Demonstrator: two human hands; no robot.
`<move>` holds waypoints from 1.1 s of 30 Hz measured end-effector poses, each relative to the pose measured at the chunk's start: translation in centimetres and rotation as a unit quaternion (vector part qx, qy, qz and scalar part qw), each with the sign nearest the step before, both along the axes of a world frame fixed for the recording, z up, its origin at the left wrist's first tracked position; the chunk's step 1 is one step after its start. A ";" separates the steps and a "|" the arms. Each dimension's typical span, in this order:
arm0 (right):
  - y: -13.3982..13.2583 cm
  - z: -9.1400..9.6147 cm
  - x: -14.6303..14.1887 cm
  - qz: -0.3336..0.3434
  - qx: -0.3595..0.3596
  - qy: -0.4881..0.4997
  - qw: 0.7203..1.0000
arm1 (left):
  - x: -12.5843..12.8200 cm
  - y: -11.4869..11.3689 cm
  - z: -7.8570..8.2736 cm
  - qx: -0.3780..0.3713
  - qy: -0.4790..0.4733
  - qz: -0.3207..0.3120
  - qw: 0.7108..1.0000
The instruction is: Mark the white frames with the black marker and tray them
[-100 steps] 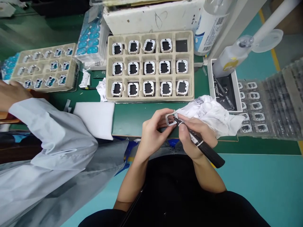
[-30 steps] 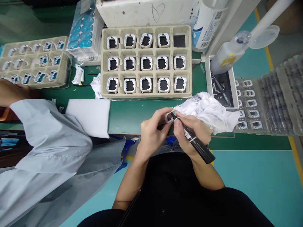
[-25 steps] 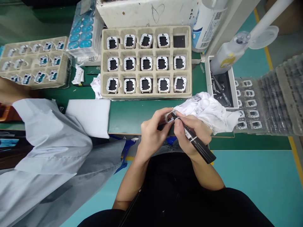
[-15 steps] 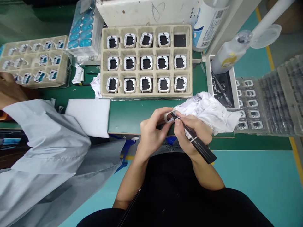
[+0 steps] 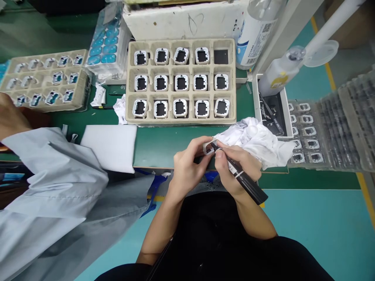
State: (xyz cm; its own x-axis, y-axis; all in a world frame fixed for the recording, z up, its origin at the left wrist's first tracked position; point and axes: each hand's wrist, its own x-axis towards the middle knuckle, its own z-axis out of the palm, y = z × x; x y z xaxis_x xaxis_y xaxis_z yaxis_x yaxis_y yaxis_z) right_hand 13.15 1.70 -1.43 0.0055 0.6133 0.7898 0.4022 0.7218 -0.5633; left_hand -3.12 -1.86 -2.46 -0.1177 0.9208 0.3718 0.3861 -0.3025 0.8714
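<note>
My left hand [image 5: 189,166] pinches a small whitish watch-case frame [image 5: 207,148] between thumb and fingers at the table's front edge. In my right hand [image 5: 238,166] is a black marker pen [image 5: 249,186], its tip against or just inside the frame; exact contact is too small to tell. The marker slants down to the right, its thick end toward my body. Beyond my hands lies a pulp tray [image 5: 181,121] with similar white frames in its pockets; the top right pocket shows only a dark base. Crumpled white cloth [image 5: 254,142] lies just past my right hand.
A co-worker's grey sleeve [image 5: 55,164] reaches in from the left, near another parts tray [image 5: 79,99]. A white foam sheet [image 5: 108,147] lies between us. To the right stand a white box [image 5: 288,117] holding a bottle [image 5: 283,72], and stacked clear trays [image 5: 336,128].
The view has shifted slightly, so the table things appear a little lower. Both hands keep their hold on the frame and the marker, with hardly any movement.
</note>
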 end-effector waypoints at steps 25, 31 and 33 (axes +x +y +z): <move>0.3 0.3 -0.5 -0.006 -0.024 0.035 0.999 | -0.7 1.0 1.4 -0.134 -0.174 -0.063 0.974; 0.3 0.4 -0.6 -0.010 -0.024 0.031 0.999 | -0.6 1.0 1.4 -0.109 -0.149 -0.068 0.980; 0.3 0.4 -0.6 -0.012 -0.022 0.026 0.999 | -0.7 0.9 1.4 -0.109 -0.139 -0.067 0.982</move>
State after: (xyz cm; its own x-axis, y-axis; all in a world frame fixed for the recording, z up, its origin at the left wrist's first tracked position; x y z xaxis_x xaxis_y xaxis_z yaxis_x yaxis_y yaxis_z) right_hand 12.58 1.98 -1.00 0.0612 0.6465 0.7604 0.3879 0.6866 -0.6149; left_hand -3.78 -0.91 -1.05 -0.0602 0.9890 0.1351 0.0929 -0.1292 0.9873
